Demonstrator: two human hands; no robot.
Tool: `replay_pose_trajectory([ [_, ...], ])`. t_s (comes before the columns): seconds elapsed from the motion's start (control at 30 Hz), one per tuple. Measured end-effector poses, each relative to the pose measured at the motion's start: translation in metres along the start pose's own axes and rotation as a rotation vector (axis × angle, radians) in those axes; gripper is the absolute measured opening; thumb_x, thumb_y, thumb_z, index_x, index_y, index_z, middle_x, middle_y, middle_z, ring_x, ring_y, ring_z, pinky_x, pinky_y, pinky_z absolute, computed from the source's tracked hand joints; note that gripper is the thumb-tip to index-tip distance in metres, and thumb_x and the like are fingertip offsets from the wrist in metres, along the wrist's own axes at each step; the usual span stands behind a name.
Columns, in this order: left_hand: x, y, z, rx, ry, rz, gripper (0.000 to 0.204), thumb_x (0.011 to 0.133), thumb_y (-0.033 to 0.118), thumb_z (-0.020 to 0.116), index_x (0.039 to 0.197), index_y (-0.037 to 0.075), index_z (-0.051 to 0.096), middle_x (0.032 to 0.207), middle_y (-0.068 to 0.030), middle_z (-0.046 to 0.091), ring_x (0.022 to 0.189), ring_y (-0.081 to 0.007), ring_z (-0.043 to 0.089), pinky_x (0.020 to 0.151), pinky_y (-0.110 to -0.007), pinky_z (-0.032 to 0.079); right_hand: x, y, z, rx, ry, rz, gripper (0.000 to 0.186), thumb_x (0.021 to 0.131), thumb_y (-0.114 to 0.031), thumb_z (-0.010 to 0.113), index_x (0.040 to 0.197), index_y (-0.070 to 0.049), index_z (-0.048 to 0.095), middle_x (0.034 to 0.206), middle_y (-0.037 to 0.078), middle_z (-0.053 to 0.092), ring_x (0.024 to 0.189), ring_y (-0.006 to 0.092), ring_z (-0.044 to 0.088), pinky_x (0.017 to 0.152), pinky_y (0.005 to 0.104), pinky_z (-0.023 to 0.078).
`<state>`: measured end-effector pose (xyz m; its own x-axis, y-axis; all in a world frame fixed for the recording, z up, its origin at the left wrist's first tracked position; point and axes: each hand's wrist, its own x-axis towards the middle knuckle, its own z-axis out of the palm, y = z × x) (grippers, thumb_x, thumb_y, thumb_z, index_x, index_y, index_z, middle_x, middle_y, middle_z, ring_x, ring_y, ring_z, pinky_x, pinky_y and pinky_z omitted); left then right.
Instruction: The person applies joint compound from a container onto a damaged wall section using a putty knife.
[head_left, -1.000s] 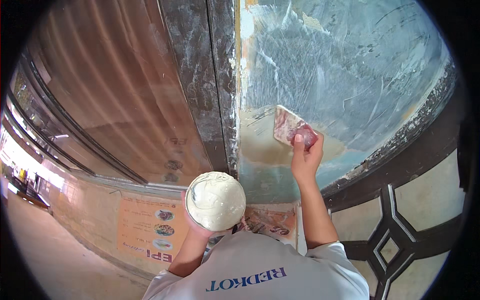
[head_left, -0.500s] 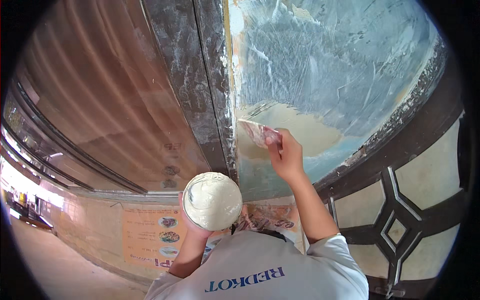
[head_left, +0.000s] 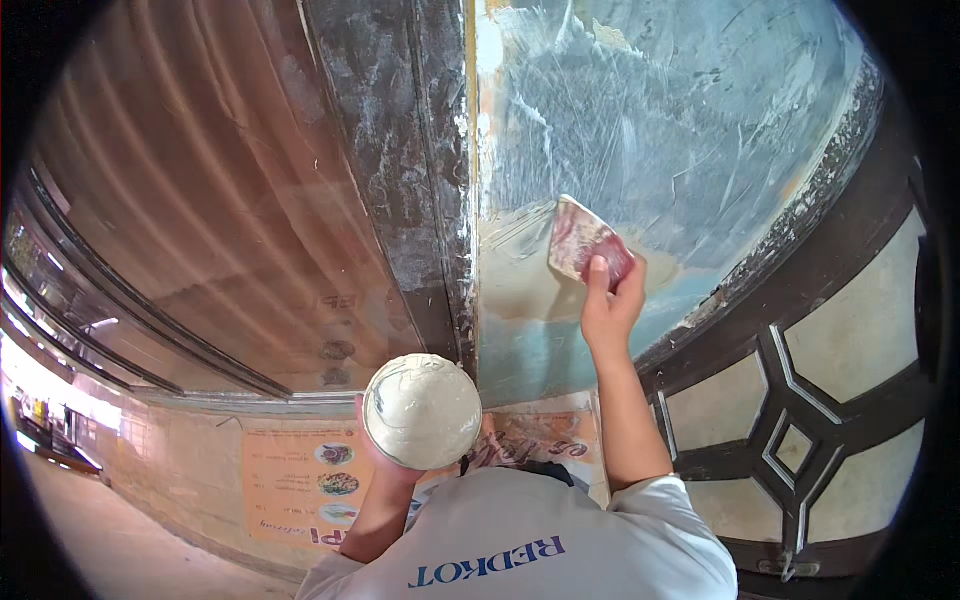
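My right hand [head_left: 613, 305] grips a reddish, smeared putty scraper [head_left: 588, 245], thumb on its near face. The blade's upper edge lies against or just off the blue-grey wall [head_left: 680, 130]; I cannot tell which. A cream patch of wet putty [head_left: 520, 265] spreads over the wall's lower part, partly behind the scraper. Lower down, my left hand [head_left: 395, 470] holds a round tub of cream putty [head_left: 423, 412] from below and its left side. The putty is heaped in the tub's mouth, and most of my left fingers are hidden under it.
A dark wooden post [head_left: 395, 190] borders the wall on the left, beside a window with a brown curtain [head_left: 210, 200]. To the right stands a dark-framed door [head_left: 800, 400] with pale panels. An orange printed banner [head_left: 300, 480] hangs low behind my left arm.
My right hand has carried the scraper right and slightly upward from the post's edge across the putty patch, its blade now turned more upright. The tub has barely moved.
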<state>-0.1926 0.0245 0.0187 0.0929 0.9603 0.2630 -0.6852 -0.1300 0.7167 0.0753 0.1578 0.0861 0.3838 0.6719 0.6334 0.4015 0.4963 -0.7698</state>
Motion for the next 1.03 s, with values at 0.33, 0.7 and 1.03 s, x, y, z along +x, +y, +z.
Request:
replay_pose_trajectory([
  [0.33,-0.001,0.003,0.005,0.025,-0.045,-0.029,0.078,0.094,0.071,0.021,0.146,0.017,0.042,0.147,-0.0095,0.046,0.132,-0.0358,0.047,0.108,-0.056,0.038,-0.01,-0.007,0.004,0.078,0.098,0.016,0.024,0.098,-0.022,0.057,0.11,-0.002,0.061,0.091,0.014,0.068,0.082,0.0267,0.068,0.076,0.0329,0.052],
  [0.7,-0.001,-0.01,-0.009,-0.628,0.214,-0.36,0.076,0.094,0.069,0.02,0.148,0.018,0.039,0.148,-0.0098,0.045,0.133,-0.0363,0.046,0.109,-0.057,0.037,0.004,-0.002,-0.03,-0.052,-0.059,-0.098,0.026,0.098,-0.024,0.056,0.113,-0.003,0.061,0.096,0.014,0.067,0.088,0.0225,0.066,0.076,0.0333,0.051],
  [1.03,-0.01,-0.015,-0.007,-0.609,0.193,-0.357,0.078,0.093,0.071,0.019,0.148,0.019,0.038,0.15,-0.0106,0.043,0.134,-0.0358,0.045,0.109,-0.057,0.038,0.057,-0.052,-0.046,-0.206,-0.269,-0.175,0.02,0.092,-0.015,0.062,0.108,-0.004,0.067,0.097,0.019,0.069,0.091,0.0301,0.07,0.083,0.0418,0.054],
])
